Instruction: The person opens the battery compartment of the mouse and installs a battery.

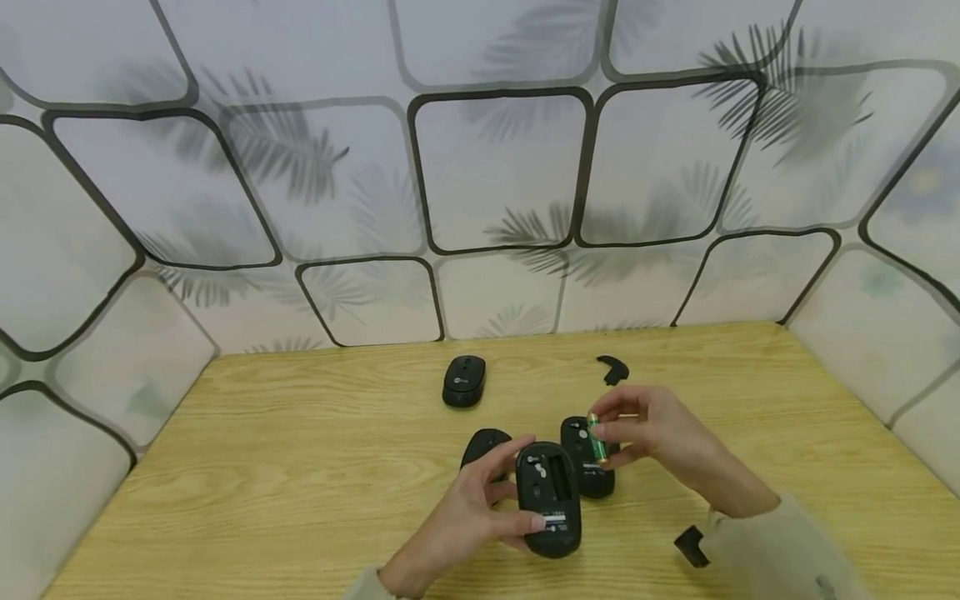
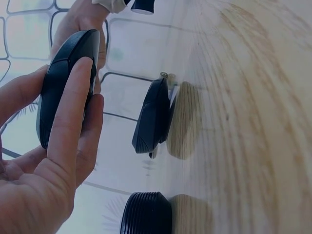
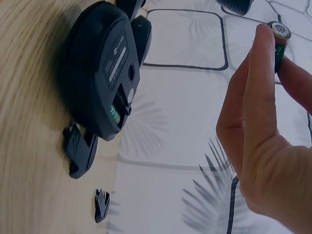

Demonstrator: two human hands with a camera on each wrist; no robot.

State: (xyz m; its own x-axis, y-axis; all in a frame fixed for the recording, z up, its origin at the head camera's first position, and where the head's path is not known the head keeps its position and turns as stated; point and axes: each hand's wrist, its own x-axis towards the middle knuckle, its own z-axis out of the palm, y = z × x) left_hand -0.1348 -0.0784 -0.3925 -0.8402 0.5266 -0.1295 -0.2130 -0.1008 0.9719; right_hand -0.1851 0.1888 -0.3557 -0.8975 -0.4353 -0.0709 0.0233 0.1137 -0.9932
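My left hand (image 1: 480, 504) grips a black computer mouse (image 1: 547, 500) with its underside toward me and its battery slot uncovered. The slot looks dark inside. Between the thumb and fingers of my right hand (image 1: 656, 429) is a small green battery (image 1: 597, 437), pinched to the right of that mouse. Below the battery, a second mouse (image 1: 592, 481) lies underside up on the table. In the right wrist view, a green battery (image 3: 115, 113) shows in the slot of the mouse (image 3: 100, 68) lying there. A third mouse (image 1: 483, 443) is partly hidden behind my left fingers.
Another black mouse (image 1: 464, 381) lies top side up farther back on the wooden table (image 1: 300, 467). One curved black cover (image 1: 615, 369) lies behind my right hand, another black piece (image 1: 692, 547) beside my right sleeve. A patterned cloth wall (image 1: 502, 175) encloses the table.
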